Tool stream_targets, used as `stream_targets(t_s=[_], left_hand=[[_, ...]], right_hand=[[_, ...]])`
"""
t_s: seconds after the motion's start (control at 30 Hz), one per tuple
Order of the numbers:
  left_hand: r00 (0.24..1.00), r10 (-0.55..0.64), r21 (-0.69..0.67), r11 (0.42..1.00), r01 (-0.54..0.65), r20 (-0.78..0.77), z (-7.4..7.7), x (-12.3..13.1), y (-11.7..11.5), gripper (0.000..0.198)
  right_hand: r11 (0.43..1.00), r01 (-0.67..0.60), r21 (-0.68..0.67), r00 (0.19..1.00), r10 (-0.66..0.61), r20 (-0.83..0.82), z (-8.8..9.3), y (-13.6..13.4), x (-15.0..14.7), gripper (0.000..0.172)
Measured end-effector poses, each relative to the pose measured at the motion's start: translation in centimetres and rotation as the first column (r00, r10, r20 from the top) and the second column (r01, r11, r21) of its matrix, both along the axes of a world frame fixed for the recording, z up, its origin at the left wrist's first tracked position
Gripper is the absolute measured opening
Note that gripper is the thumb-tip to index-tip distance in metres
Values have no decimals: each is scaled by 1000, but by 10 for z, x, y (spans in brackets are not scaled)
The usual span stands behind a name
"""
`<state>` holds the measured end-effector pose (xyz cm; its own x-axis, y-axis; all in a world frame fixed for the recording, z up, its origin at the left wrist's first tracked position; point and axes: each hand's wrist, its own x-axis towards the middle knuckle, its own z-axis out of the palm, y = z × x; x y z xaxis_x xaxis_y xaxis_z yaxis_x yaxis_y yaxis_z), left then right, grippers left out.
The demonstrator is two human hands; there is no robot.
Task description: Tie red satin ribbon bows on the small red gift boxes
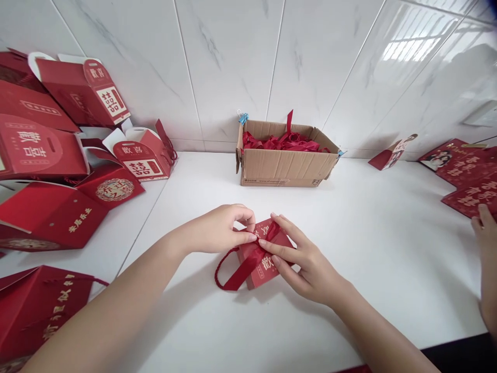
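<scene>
A small red gift box [261, 277] with pale printed characters lies on the white table in front of me. Across its top runs a red ribbon [244, 267], its cut end hanging past the near edge. A twisted red cord handle [217, 269] loops out on the left side. My left hand [223, 228] pinches the ribbon at the middle of the box with thumb and forefinger. My right hand [306, 259] rests over the box's right side, fingers stretched out, the forefinger pressing the ribbon near the knot. Fingertips hide part of the knot.
Behind the box stands a cardboard carton [285, 168] full of red ribbons [279, 141], with blue binder clips at its corners. Several red gift boxes [89, 93] are piled at left. Flat red packaging [466, 171] lies at right, where another person's hand [485, 228] touches it.
</scene>
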<state>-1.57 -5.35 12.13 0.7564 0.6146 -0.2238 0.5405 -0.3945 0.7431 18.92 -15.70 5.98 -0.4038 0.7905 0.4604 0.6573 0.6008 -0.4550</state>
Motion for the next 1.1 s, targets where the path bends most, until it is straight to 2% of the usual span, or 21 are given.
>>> stream_targets(t_s=[0.13, 0.43, 0.7, 0.8, 0.9, 1.0, 1.1], left_hand=[[999, 24, -83, 996, -20, 37, -5, 1, 5, 14], [998, 57, -6, 998, -57, 18, -6, 1, 7, 13], [998, 43, -34, 999, -42, 35, -6, 1, 6, 13], [998, 47, -51, 998, -45, 40, -7, 1, 6, 15], [998, 47, -62, 997, -44, 47, -8, 2, 6, 17], [997, 52, -48, 998, -49, 54, -8, 4, 6, 18], [996, 74, -15, 997, -74, 51, -8, 5, 6, 19]], right_hand=[[1000, 2, 9, 1000, -2, -1, -1, -1, 0, 42], [999, 22, 50, 1000, -22, -12, -3, 0, -2, 42], [990, 63, 130, 998, -60, -25, -1, -1, -1, 42], [983, 109, 145, 994, -109, -10, 3, 0, -2, 49], [979, 99, 176, 992, -112, 65, 6, 1, -2, 54], [977, 72, 203, 990, -95, 106, 6, 2, -2, 48], [970, 85, 227, 991, -106, 81, 4, 1, -3, 41]])
